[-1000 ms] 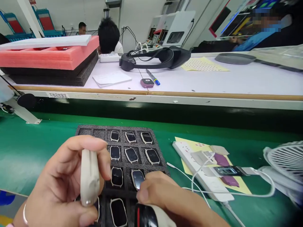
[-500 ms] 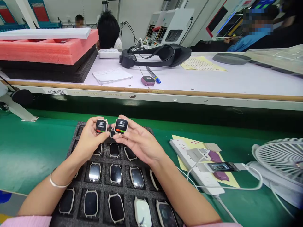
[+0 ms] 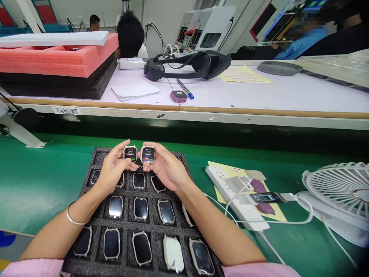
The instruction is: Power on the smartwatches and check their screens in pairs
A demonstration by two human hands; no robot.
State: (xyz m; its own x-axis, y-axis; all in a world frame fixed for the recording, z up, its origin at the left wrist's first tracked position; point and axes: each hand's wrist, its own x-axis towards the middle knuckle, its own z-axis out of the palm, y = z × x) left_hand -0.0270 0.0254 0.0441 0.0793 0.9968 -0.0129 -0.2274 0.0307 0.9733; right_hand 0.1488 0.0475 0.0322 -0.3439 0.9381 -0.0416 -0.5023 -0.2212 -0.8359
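Note:
My left hand is closed round a smartwatch body without a strap, its thumb at the lower edge of the lit screen. Close beside it, a second smartwatch sits in the fingers of my right hand, also with a lit screen showing text and a coloured strip. Both are held above the far part of a black foam tray. Several more strapless watches, such as a dark-screened one, lie in its square pockets. One watch lies with its pale back up.
On the green table's right stand a white power strip with cables and a white fan. A shelf behind carries a black headset, a pen, paper and stacked pink foam. Other people sit beyond.
The left watch has moved right, closer to the other one. My left thumb has shifted to its screen's lower edge. The right watch is tilted differently, and the view has shifted slightly.

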